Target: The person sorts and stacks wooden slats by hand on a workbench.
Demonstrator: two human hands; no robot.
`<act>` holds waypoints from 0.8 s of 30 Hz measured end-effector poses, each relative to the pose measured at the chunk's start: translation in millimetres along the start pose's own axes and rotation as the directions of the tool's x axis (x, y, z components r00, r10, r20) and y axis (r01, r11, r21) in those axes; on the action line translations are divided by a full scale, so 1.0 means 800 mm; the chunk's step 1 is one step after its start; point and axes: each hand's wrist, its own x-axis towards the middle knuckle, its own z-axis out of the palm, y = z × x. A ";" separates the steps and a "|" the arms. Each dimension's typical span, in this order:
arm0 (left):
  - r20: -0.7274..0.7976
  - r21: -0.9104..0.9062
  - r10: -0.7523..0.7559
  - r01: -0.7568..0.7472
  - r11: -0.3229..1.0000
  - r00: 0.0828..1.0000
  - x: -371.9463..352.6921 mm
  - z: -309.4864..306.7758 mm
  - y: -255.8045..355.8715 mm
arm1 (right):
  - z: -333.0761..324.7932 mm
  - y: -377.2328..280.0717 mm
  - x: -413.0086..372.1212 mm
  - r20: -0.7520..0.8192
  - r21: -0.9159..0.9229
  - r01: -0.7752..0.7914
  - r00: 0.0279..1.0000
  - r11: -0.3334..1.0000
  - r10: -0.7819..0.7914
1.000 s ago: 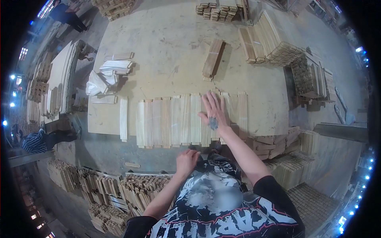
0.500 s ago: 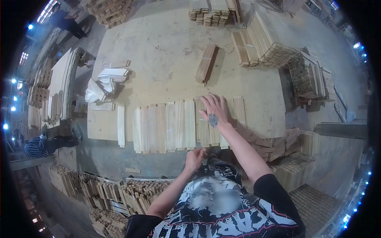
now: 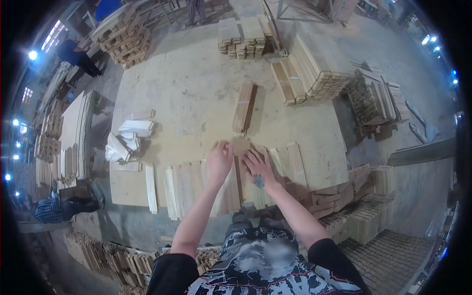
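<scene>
A row of narrow wooden boards (image 3: 178, 191) lies side by side along the near edge of the large work table. My left hand (image 3: 220, 160) is over the far ends of the row, its fingers curled in; what they hold, if anything, is hidden. Just to its right, my right hand (image 3: 257, 169) rests with fingers spread over the boards beside a gap in the row. Between both hands is a blurred tan patch (image 3: 241, 146) that I cannot make out. Beyond the hands lies a brown stack of boards (image 3: 243, 107).
White wrapped pieces (image 3: 129, 140) lie at the table's left. Board stacks stand at the back (image 3: 242, 42) and back right (image 3: 314, 73). A pallet pile (image 3: 125, 37) is at the far left. Slatted stacks (image 3: 364, 216) stand near right. A person in stripes (image 3: 49, 210) is at left.
My left hand has moved from the near edge of the table forward to the boards' far ends. My right hand has shifted slightly left and nearer. The view has tilted toward the far side.
</scene>
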 end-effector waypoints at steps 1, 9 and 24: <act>-0.024 0.027 0.071 -0.071 0.997 0.997 0.025 0.016 0.007 | -0.003 0.003 -0.003 -0.005 -0.024 -0.020 1.000 1.000 0.020; 0.139 0.173 0.112 -0.135 0.976 0.984 0.091 0.066 0.020 | -0.034 0.043 -0.036 -0.024 -0.013 -0.106 0.994 0.994 0.105; 0.323 0.256 0.002 -0.090 0.962 0.946 -0.232 0.022 0.039 | -0.032 0.063 -0.048 -0.127 -0.002 -0.012 0.992 1.000 0.012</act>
